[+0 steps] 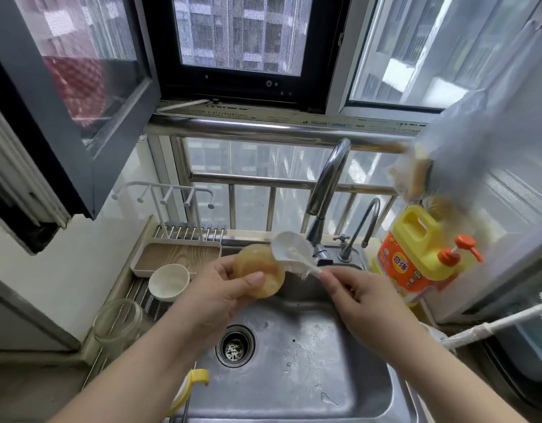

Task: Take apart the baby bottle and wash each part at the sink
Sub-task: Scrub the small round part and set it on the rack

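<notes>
Progress: the amber bottle part (259, 271) is already apart from the rest and is being scrubbed, so I judge the task to be in mid-wash; no water runs from the faucet (326, 190), so rinsing looks still to come.
Left hand (216, 293): curled round the amber bottle part, thumb across its near face, holding it up over the sink (294, 361).
Right hand (352, 296): fingers pinched on the handle of the white brush (291, 253), whose bristled head lies against the right edge of the bottle part.
Where the part is: above the back of the basin, between the two hands, just in front of the faucet base.
Other pieces: a clear glass jar (118, 323) and a white cup (169, 282) sit on the drying rack to the left (whether either belongs to the bottle I cannot tell).
Left to do: finish scrubbing, rinse, then the remaining parts.
Soap: the yellow detergent jug (416, 254) stands right of the sink.
</notes>
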Demonstrator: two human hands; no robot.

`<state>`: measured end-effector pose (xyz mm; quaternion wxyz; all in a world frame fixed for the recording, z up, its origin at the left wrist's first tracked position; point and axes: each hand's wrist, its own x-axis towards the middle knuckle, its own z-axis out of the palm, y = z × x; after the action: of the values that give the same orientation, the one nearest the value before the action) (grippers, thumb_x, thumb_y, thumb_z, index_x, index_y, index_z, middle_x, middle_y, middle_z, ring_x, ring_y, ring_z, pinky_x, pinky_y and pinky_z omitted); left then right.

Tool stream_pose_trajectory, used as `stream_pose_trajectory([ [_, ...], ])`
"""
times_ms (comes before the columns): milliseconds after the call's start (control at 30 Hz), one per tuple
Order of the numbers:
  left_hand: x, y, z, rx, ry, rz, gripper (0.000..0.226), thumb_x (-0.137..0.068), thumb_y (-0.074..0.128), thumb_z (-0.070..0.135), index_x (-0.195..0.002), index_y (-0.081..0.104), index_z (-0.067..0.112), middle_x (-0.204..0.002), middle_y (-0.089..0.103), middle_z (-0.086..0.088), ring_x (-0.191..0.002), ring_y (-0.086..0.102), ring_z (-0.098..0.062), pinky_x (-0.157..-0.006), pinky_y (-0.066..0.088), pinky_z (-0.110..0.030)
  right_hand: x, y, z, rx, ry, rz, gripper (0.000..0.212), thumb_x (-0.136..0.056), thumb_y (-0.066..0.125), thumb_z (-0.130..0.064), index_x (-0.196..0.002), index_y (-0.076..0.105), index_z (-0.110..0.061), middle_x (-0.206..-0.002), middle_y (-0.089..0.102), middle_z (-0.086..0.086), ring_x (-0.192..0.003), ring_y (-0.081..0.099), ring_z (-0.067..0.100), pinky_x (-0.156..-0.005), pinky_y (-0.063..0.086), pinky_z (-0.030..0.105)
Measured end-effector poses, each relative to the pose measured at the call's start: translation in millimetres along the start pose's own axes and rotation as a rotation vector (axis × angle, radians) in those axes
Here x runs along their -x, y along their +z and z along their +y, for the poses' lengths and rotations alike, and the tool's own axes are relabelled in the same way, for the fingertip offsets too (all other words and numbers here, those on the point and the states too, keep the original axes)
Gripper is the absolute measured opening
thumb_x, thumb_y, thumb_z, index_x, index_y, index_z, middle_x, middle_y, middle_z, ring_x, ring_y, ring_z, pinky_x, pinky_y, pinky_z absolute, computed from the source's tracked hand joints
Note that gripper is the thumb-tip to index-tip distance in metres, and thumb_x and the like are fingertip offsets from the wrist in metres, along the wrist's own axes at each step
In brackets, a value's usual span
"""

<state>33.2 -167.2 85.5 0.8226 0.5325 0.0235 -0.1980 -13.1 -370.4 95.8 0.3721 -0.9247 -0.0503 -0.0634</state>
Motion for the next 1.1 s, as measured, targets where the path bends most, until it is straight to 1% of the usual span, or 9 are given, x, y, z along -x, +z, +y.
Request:
stream_pose_trajectory([
  [133, 4, 1, -1, -0.111, 0.072, -0.028, 0.035, -0.053, 0.073, 0.005, -0.089, 0.07, 0.002, -0.087, 0.074, -0.015, -0.079, 0.071, -0.02, -0.068, 0.058, -0.024, 0, 0, -9, 0.062, -0.04, -0.077, 0.017, -0.092, 0.05, -0.042, -0.096, 0.066, -0.046, -0.068, 0.064, -0.02, -0.066, 0.058, 0.001, -0.061, 0.045, 0.019],
  [267, 6, -1, -1, -0.25, 0.077, -0.059, 0.033, -0.063, 0.082, 0.005, -0.093, 0.069, 0.004, -0.088, 0.074, -0.013, -0.082, 0.071, -0.019, -0.07, 0.055, -0.022, -3, -5, -7, 0.08, -0.001, -0.007, 0.018, -0.092, 0.05, -0.042, -0.092, 0.067, -0.048, -0.073, 0.067, -0.02, -0.07, 0.061, -0.002, -0.061, 0.047, 0.02],
  [433, 7, 0, -2, -0.39, 0.121, -0.034, 0.024, -0.074, 0.072, -0.003, -0.084, 0.073, 0.018, -0.086, 0.075, -0.005, -0.084, 0.071, -0.015, -0.075, 0.053, -0.021, -7, 0, -17, 0.193, -0.066, -0.024, 0.03, -0.094, 0.041, -0.045, -0.103, 0.067, -0.034, -0.078, 0.069, -0.011, -0.073, 0.061, 0.005, -0.069, 0.052, 0.034],
  [633, 6, -3, -2, -0.423, 0.097, -0.06, 0.025, -0.078, 0.07, -0.003, -0.097, 0.069, 0.012, -0.09, 0.075, -0.006, -0.091, 0.07, -0.017, -0.079, 0.053, -0.024, -7, 2, -20, 0.255, -0.133, -0.017, 0.029, -0.095, 0.038, -0.049, -0.108, 0.063, -0.042, -0.08, 0.068, -0.018, -0.075, 0.061, 0.002, -0.065, 0.05, 0.028],
  [733, 8, -1, -2, -0.239, 0.07, -0.081, 0.022, -0.074, 0.067, 0.005, -0.096, 0.068, 0.006, -0.089, 0.074, -0.01, -0.084, 0.071, -0.017, -0.071, 0.054, -0.021, -10, -4, -12, 0.142, -0.012, 0.014, 0.028, -0.092, 0.042, -0.048, -0.097, 0.069, -0.04, -0.078, 0.07, -0.012, -0.074, 0.061, 0.004, -0.068, 0.051, 0.029],
  [833, 7, 2, 1, 0.086, -0.049, -0.045, 0.026, -0.073, 0.059, 0.019, -0.09, 0.071, 0.003, -0.091, 0.073, -0.016, -0.079, 0.071, -0.02, -0.068, 0.059, -0.027, 1, -1, -10, -0.012, 0.025, 0.037, 0.021, -0.084, 0.042, -0.055, -0.083, 0.064, -0.055, -0.08, 0.071, -0.014, -0.075, 0.062, 0.0, -0.067, 0.049, 0.019],
  [933, 4, 0, 3, 0.372, -0.107, 0.06, 0.028, -0.071, 0.057, 0.019, -0.089, 0.071, 0.003, -0.087, 0.072, -0.016, -0.071, 0.071, -0.02, -0.061, 0.06, -0.031, 24, 8, -16, -0.115, 0.019, 0.012, 0.022, -0.083, 0.05, -0.045, -0.079, 0.062, -0.064, -0.058, 0.06, -0.021, -0.055, 0.053, -0.004, -0.053, 0.038, 0.01],
  [1000, 3, 0, 3, 0.448, -0.113, 0.091, 0.031, -0.071, 0.056, 0.016, -0.095, 0.065, 0.0, -0.086, 0.072, -0.017, -0.07, 0.071, -0.021, -0.061, 0.06, -0.033, 30, 11, -16, -0.121, 0.028, -0.014, 0.027, -0.086, 0.055, -0.037, -0.08, 0.062, -0.062, -0.049, 0.052, -0.022, -0.051, 0.051, -0.004, -0.051, 0.035, 0.008],
  [1100, 3, 6, 2, 0.477, -0.094, 0.084, 0.032, -0.071, 0.055, 0.012, -0.099, 0.061, -0.003, -0.088, 0.072, -0.018, -0.075, 0.072, -0.023, -0.066, 0.06, -0.035, 25, 11, -6, -0.099, 0.081, 0.062, 0.028, -0.087, 0.054, -0.041, -0.076, 0.059, -0.067, -0.061, 0.063, -0.021, -0.059, 0.058, 0.003, -0.054, 0.043, 0.015],
])
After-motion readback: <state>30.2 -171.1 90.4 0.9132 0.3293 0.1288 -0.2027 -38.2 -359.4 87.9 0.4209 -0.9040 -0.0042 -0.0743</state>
